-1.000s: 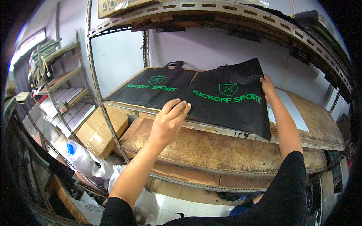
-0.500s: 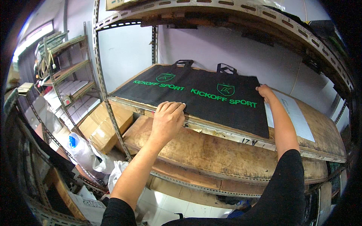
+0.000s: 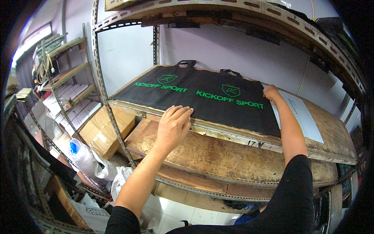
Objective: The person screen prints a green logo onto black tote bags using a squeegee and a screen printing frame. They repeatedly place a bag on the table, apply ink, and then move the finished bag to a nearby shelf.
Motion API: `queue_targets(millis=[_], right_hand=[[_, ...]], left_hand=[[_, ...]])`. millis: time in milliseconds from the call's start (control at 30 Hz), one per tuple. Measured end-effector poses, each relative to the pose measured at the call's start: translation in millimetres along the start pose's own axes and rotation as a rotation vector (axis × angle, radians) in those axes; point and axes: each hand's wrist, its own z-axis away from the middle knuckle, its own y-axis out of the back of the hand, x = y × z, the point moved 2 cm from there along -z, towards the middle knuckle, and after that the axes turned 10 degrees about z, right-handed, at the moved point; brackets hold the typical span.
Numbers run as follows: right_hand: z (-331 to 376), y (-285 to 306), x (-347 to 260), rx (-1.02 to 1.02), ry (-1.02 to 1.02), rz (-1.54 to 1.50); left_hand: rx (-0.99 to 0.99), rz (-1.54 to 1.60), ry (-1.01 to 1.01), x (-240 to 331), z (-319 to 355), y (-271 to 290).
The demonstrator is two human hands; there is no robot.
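Note:
Two black tote bags lie side by side and flat on a wooden board. The left tote bag (image 3: pixel 150 95) and the right tote bag (image 3: pixel 233 115) each carry a green shield emblem and green lettering, with their handles toward the wall. At the near edge where the bags meet, my left hand (image 3: pixel 174 126) has its fingers pressed together over the right bag's near left corner; the thumb is mostly hidden. My right hand (image 3: pixel 271 93) pinches the far right corner of the right bag with curled fingers.
A white printed sheet (image 3: pixel 299 117) lies on the board (image 3: pixel 331 126), right of the bags. Below is another stained wooden board (image 3: pixel 233 156). A metal shelf beam (image 3: pixel 218 7) spans overhead, and a perforated post (image 3: pixel 102 74) stands left. Cardboard boxes (image 3: pixel 107 128) and plastic bags (image 3: pixel 87 156) sit lower left.
The right bag's right edge and near right corner have shifted slightly; its right handle has dropped lower. Both hands stay at nearly the same spots, and the view has moved a little.

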Motion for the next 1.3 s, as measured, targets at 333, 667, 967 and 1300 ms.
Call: queue_targets(millis=[333, 667, 967, 1300], right_hand=[[20, 16, -23, -0.113, -0.025, -0.125], [106, 99, -28, 0.086, -0.077, -0.368], [238, 177, -33, 0.363, 0.045, -0.536], [462, 256, -95, 0.698, -0.116, -0.891]], left_hand=[[-0.017, 0.005, 0.088, 0, 11, 4], [-0.028, -0.011, 0.09, -2, 13, -5], [-0.097, -0.022, 0.116, 1, 13, -4], [0.029, -0.104, 0.123, 2, 30, 3]])
